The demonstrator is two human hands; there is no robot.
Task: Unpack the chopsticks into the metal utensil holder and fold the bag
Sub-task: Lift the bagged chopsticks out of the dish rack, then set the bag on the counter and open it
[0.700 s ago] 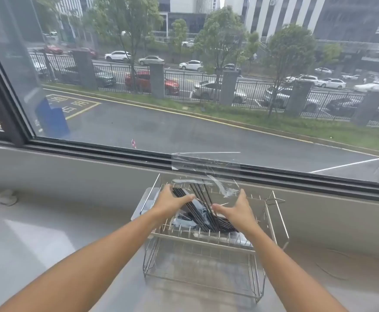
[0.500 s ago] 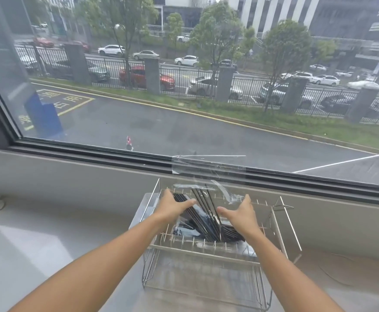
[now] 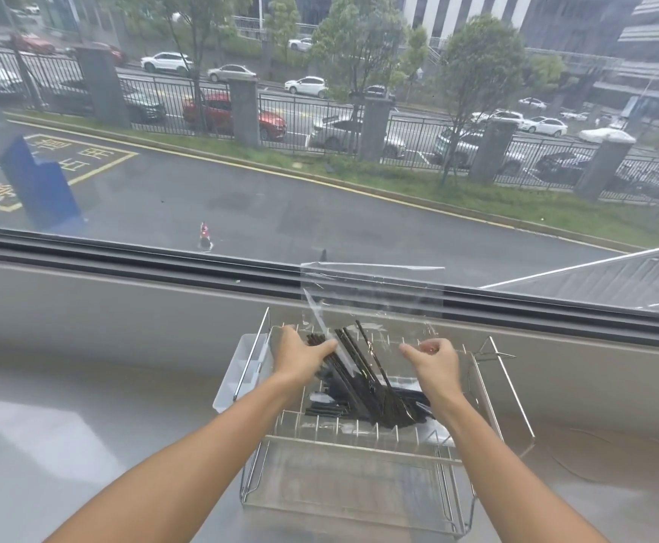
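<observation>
Chopsticks (image 3: pixel 359 380) now upright, hands (image 3: pixel 435 362) spread wider

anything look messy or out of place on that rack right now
Yes. The black chopsticks lie fanned and crossed at different angles on the wire rack's top tier, still inside the clear bag, not in any holder. The left hand grips some; the right hand pinches the bag.

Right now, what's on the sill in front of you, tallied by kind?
Wire metal racks: 1
Clear plastic bags: 1
Clear plastic side trays: 1
Bundles of black chopsticks: 1, sticks too overlapped to count
Total: 4
</observation>
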